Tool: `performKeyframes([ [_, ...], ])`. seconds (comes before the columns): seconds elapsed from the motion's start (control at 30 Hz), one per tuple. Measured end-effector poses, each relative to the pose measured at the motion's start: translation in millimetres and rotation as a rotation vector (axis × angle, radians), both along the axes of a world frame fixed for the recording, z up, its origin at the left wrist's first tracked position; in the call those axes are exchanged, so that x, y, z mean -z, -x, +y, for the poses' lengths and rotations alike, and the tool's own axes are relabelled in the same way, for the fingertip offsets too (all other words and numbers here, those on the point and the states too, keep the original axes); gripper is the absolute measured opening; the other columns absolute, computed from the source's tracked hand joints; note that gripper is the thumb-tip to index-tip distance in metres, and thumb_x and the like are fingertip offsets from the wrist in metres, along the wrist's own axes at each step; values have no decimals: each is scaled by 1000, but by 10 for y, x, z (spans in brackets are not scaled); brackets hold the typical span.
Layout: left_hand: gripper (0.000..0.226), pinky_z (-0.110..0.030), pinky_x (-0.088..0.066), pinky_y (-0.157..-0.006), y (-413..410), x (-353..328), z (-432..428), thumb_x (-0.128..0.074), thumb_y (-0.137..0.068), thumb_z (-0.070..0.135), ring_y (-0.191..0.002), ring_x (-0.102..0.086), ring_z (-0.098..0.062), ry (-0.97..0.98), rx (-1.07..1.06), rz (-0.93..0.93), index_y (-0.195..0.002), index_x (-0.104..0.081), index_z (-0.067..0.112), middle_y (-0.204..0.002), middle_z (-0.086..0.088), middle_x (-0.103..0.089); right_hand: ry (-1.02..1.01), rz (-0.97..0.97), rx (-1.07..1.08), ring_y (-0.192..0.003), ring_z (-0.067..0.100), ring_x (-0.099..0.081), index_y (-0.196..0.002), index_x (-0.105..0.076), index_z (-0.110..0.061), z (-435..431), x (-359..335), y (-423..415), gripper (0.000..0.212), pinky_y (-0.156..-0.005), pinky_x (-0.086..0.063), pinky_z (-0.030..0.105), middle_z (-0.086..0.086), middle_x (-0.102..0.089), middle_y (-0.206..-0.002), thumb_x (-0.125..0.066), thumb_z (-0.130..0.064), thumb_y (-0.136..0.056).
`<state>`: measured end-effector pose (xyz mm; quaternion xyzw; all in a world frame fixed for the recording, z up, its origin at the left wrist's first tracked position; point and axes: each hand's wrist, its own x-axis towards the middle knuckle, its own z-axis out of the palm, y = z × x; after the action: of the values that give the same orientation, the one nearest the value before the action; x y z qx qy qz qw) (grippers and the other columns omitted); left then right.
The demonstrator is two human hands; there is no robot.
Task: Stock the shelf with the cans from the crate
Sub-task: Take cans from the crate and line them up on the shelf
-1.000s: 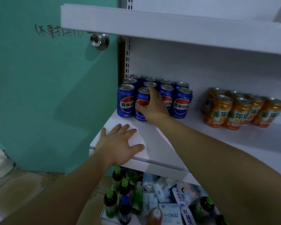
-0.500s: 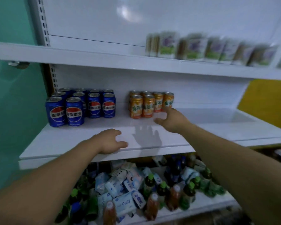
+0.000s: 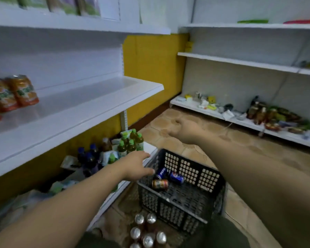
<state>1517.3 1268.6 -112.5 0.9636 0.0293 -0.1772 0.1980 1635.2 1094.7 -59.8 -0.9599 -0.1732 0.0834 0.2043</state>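
Three small metal drink cans lie on their sides on the floor of the dark grey perforated plastic crate (image 3: 183,197): two blue cans (image 3: 175,177) and an orange can (image 3: 160,184), close together. They look rigid, smooth and likely full, so fairly weighty and apt to roll; a wrap around the barrel should hold best. The left hand (image 3: 136,167) reaches over the crate's near rim, fingers loosely spread, empty. The right hand (image 3: 183,129) hangs above the floor, blurred, apparently loosely curled and holding nothing. The white metal shelf (image 3: 89,106) has room.
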Motion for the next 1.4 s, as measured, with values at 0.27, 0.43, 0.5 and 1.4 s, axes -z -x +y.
performKeyframes([
  [0.27,76,-32,-30,-110,-545,840,-394,-59,-87,53,-138,-34,-22,-31,137,150,-148,-30,19,-152,-5,-33,81,185,208,-136,27,-39,-150,-29,-18,-865,877,-284,76,-105,-36,36,7,-35,-153,-57,-53,-90],
  [0.43,78,-31,-26,-113,-927,1399,-176,-59,-85,56,-142,-27,-22,-25,73,225,-150,-28,23,-156,-4,-26,81,332,201,-107,24,-54,-141,-40,-15,-802,1465,-667,61,-86,-45,33,9,-54,-134,-58,-47,-92],
  [0.5,77,-31,-26,-113,-1129,1633,-32,-58,-87,55,-143,-26,-23,-37,52,240,-150,-28,22,-157,-5,-25,70,372,185,-108,24,-55,-141,-40,-16,-686,1736,-877,61,-84,-45,31,7,-55,-134,-59,-46,-92],
  [1.4,99,-43,-39,-103,-2198,4298,629,-31,-73,78,-143,-24,-26,-93,-71,-102,-152,-5,24,-161,-3,-2,190,696,55,-138,37,-30,-151,-20,-24,562,5902,-2384,86,-113,-31,52,12,-21,-156,-71,-33,-83],
])
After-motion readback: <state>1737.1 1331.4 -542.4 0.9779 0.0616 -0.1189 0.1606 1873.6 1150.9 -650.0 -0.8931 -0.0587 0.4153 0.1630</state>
